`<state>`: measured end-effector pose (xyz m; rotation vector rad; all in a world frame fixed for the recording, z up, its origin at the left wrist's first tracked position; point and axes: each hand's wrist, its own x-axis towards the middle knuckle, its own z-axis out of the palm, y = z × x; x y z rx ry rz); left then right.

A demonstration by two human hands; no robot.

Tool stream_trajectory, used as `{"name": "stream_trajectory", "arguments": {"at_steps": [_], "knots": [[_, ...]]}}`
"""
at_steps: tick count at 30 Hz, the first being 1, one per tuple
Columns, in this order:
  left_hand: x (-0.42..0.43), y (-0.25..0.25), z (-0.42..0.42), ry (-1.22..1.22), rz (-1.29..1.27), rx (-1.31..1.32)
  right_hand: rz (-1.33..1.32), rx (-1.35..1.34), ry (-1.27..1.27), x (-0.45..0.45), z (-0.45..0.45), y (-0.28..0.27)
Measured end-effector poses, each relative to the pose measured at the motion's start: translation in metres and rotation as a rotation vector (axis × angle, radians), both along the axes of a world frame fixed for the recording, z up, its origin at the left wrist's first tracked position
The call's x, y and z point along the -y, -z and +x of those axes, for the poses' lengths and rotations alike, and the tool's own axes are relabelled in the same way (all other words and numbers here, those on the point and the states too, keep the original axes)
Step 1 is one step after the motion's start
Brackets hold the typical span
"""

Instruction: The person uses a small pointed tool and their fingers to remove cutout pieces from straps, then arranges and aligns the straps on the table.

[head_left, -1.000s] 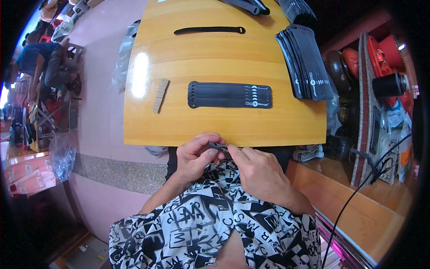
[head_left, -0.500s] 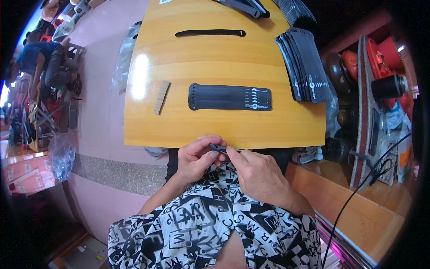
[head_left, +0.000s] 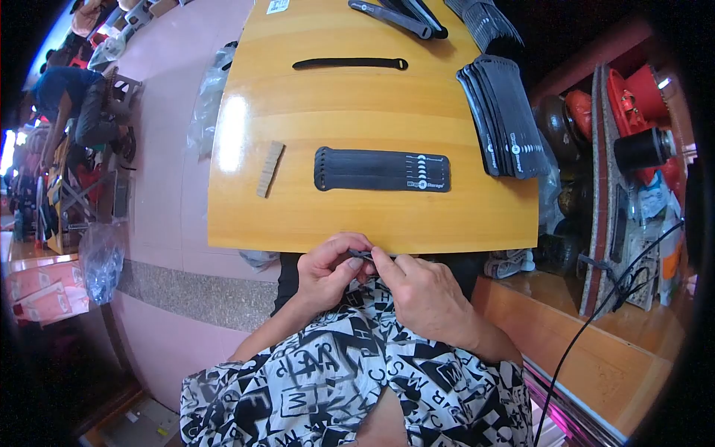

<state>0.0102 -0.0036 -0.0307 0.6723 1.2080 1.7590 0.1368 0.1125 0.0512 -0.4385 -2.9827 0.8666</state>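
Note:
My left hand (head_left: 330, 270) and my right hand (head_left: 426, 296) meet at the table's front edge, both pinching a small dark strap (head_left: 360, 254). Most of this strap is covered by my fingers. Straight ahead lies a flat row of dark straps (head_left: 365, 170), side by side, with white lettering at the right end. Farther back, a single black strap (head_left: 350, 63) with a looped right end lies across the wood. To the left rests a narrow tan strip (head_left: 269, 170), ridged along its length.
Stacks of lettered dark straps (head_left: 500, 115) stand along the right edge of the yellow table (head_left: 298, 223), with more straps (head_left: 402, 16) at the back. A shelf with red items and a black cylinder (head_left: 645, 147) is on the right. A seated person (head_left: 71, 97) is far left.
The table and its contents sit slightly lower in view. My hands stay together on the strap, of which less shows now between my fingers.

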Motion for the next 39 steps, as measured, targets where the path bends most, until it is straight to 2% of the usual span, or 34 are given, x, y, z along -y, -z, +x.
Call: {"name": "stream_trajectory", "arguments": {"at_steps": [3, 9, 12, 18, 21, 24, 27, 30, 33, 36, 39], "knots": [[-0.001, -0.004, -0.001, 0.008, 0.011, -0.128, -0.087, -0.013, 0.029, 0.001, 0.001, 0.004], [0.000, -0.004, -0.004, 0.063, -0.021, -0.134, 0.051, -0.023, -0.053, -0.003, 0.001, 0.002], [-0.001, -0.006, -0.004, 0.043, -0.031, -0.187, -0.052, 0.043, -0.006, -0.001, -0.001, 0.003], [0.000, -0.007, -0.012, 0.062, -0.070, -0.406, -0.347, -0.096, 0.001, -0.006, -0.003, 0.023], [-0.001, -0.004, -0.014, 0.071, -0.074, -0.477, 0.002, 0.038, 0.004, 0.003, -0.006, 0.000], [-0.001, -0.003, -0.015, 0.069, -0.084, -0.488, -0.081, 0.037, -0.001, 0.000, -0.008, 0.005], [-0.001, -0.003, -0.015, 0.025, -0.039, -0.551, -0.605, 0.111, 0.104, -0.010, -0.012, 0.014], [-0.001, -0.003, -0.014, 0.056, -0.053, -0.570, -0.298, -0.053, 0.013, -0.006, -0.007, 0.019], [-0.005, -0.003, -0.013, 0.046, 0.007, -0.732, -0.025, 0.126, 0.011, 0.005, -0.009, 0.003], [-0.004, 0.001, -0.013, 0.015, 0.007, -0.714, -0.237, -0.007, 0.013, -0.005, -0.008, 0.018], [-0.002, 0.003, -0.009, -0.022, -0.029, -0.553, -0.566, 0.034, 0.118, -0.010, -0.013, 0.011]]}}
